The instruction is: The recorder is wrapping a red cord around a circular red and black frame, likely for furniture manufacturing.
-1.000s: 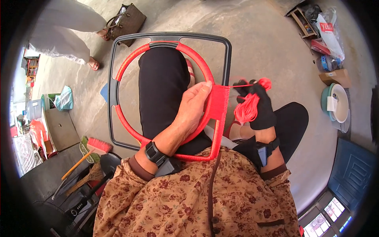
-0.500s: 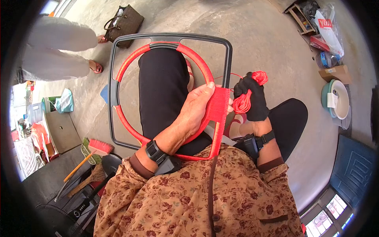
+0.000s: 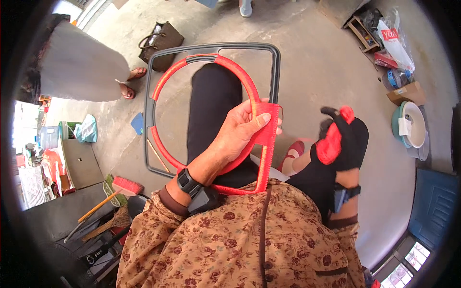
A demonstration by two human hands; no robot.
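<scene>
The frame has a smooth, semi-gloss finish; its cord wrapping is finely ribbed. The glove is matt cloth. The floor is concrete.

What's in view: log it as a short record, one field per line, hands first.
Left hand: left hand, bare, pinching the red panel
Right hand: right hand, black-gloved, holding a red cord bundle, apart from the frame
Workpiece: black frame with a ring partly wrapped in red
Upper left: standing person, dark bag
Lower left: red-bristled broom
Right: basins
</scene>
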